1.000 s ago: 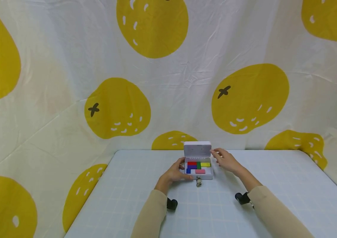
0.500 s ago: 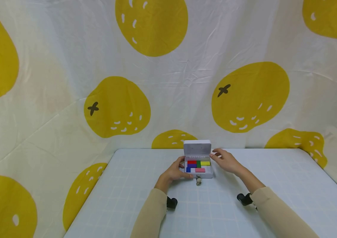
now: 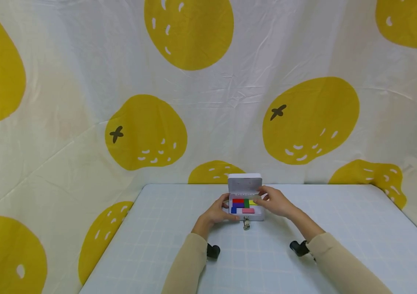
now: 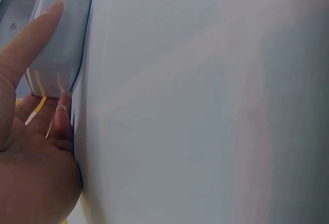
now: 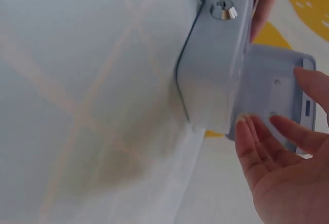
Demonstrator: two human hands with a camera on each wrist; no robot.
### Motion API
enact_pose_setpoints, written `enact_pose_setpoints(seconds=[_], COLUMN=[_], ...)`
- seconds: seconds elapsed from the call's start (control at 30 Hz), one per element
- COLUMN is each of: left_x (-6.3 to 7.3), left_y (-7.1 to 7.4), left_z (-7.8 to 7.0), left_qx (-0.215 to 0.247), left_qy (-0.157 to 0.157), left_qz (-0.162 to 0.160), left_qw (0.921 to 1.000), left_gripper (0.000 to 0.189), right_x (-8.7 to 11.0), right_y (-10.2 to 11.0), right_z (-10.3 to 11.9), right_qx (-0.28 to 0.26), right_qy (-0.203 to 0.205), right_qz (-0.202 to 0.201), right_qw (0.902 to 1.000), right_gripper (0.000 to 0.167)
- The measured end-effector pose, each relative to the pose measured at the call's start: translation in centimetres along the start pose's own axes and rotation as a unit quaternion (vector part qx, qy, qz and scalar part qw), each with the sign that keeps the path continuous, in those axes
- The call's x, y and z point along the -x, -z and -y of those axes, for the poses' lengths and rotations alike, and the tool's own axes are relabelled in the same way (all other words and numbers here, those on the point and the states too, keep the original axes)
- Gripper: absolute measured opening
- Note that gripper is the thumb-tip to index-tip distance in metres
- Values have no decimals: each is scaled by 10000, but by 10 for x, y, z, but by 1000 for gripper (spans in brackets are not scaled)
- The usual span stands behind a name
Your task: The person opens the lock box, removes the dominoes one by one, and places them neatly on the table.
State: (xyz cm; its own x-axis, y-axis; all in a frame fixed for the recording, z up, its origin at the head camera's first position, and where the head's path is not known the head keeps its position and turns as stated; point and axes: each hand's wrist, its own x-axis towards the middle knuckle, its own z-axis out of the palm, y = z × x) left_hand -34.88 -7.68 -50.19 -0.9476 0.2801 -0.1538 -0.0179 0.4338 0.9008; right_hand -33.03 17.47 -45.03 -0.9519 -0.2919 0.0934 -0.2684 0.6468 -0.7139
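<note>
A small white metal cash box [image 3: 255,218] stands on the table with its lid [image 3: 244,186] raised. Keys [image 3: 246,224] hang from the front lock [image 5: 223,11]. Inside lie flat coloured blocks: red [image 3: 237,201], purple [image 3: 238,205], green [image 3: 246,203], yellow [image 3: 251,202], blue [image 3: 234,210] and pink [image 3: 248,211]. My left hand [image 3: 214,212] holds the box's left end, thumb on the front wall, fingers around the side. Over the right end hovers my right hand [image 3: 276,202], its fingers loosely bent and apart, thumb by the yellow block, whose right end is hidden.
The box is near the back edge of the pale checked table [image 3: 149,245]. Behind hangs a white curtain [image 3: 223,122] printed with yellow fruit. A black wrist camera [image 3: 213,251] sits at the left sleeve and another black camera [image 3: 298,247] at the right.
My right hand has moved from beside the lid's right edge down and left, over the box's right end, and now partly covers the yellow block. The left hand has stayed in place.
</note>
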Motion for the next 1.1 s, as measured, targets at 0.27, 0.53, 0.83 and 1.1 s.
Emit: enact_pose_setpoints(seconds=[0.27, 0.53, 0.83, 1.1], left_x=[-1, -1, -1, -1], left_y=[1, 1, 2, 2], left_z=[1, 1, 1, 1], left_qx=[-43, -28, 6, -30], left_qy=[-109, -51, -70, -149], left_qz=[58, 45, 46, 60], left_qw=[9999, 10000, 10000, 9999], left_gripper=[90, 89, 90, 90], right_x=[-8, -19, -31, -35], right_y=[-15, -32, -46, -55], right_z=[5, 3, 4, 13], right_qx=[-71, -120, -94, 284], right_qy=[235, 646, 911, 849], right_qz=[297, 552, 721, 602], right_qw=[9993, 9963, 9932, 9942], right_gripper=[48, 38, 28, 21])
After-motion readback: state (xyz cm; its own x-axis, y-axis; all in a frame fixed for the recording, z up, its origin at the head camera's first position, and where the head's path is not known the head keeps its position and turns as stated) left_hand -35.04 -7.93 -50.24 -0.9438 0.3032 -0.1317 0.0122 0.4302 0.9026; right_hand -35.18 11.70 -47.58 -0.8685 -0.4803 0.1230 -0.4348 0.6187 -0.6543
